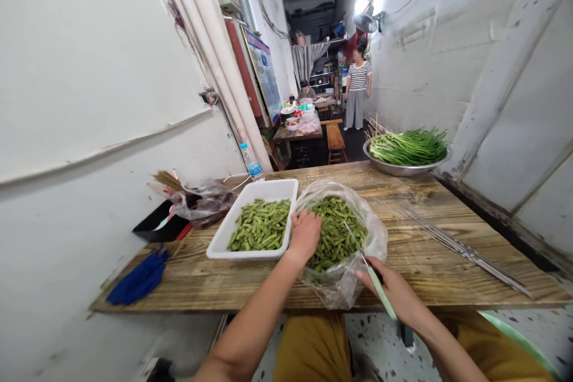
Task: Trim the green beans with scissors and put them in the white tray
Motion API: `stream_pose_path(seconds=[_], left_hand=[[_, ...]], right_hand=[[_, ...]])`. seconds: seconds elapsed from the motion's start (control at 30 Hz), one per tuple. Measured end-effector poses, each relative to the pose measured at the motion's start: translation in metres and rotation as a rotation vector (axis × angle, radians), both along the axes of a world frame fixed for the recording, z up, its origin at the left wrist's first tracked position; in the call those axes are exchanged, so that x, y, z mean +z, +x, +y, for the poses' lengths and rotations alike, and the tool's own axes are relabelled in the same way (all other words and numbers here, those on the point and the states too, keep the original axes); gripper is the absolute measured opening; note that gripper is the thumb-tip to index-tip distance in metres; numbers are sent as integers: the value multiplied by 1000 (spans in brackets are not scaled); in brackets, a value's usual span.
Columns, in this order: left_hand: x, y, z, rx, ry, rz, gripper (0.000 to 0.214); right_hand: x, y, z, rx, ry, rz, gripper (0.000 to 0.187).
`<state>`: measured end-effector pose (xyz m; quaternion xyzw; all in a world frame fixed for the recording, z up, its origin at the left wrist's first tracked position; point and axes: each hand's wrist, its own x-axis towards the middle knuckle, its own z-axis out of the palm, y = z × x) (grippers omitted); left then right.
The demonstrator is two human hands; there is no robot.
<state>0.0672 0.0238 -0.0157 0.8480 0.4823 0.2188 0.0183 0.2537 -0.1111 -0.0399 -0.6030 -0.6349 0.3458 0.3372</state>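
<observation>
Green edamame pods fill a clear plastic bag that lies spread open on the table. To its left, a white plastic tray holds more edamame pods. My left hand is at the bag's left edge, beside the tray's right rim, with its fingers curled down; whatever they pinch is hidden. In my right hand is a pair of scissors with light green handles, the blades pointing up and left over the pods in the bag.
On the wooden table are metal skewers, a steel bowl of long green stalks, a water bottle, a blue cloth and a black container. A person stands beyond near a wooden bench; another sits farther back.
</observation>
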Motion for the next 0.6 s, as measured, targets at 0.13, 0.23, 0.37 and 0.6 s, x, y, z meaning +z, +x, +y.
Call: stream_pose_path(seconds=[0.13,0.23,0.37,0.6], left_hand=[[3,0,0,-57,-260,-574,9],[5,7,-6,-60,-583,-879,16],[8,13,-14,-114,-791,-1041,24],[2,13,-14,-62,-677,-952,25]], right_hand=[[2,-2,4,8,4,5,38],[9,-7,7,1,21,-15,41],[18,-9,9,-31,30,-91,43],[17,-9,11,-42,61,-191,38]])
